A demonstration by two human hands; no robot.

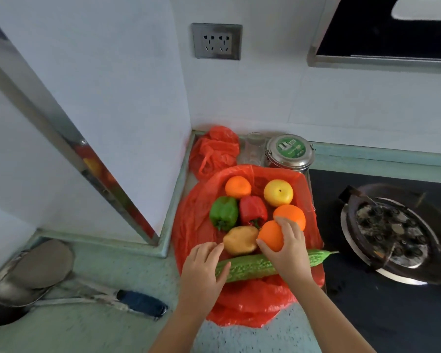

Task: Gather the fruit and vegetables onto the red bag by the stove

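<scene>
Right grip (pixel 285 250) cups a smooth, likely roll-prone orange (pixel 270 235), four o'clock on the red bag (pixel 194 225); left grip (pixel 204 268) rests flat on gourd (pixel 252 268).

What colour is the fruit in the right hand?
The fruit is orange; the head view shows it.

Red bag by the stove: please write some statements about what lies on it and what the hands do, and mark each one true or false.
1. The right hand grips an orange. True.
2. The green pepper lies to the right of the red pepper. False: it lies to its left.
3. The bitter gourd lies across the near part of the red bag. True.
4. The potato sits on the stove. False: it lies on the red bag.
</scene>
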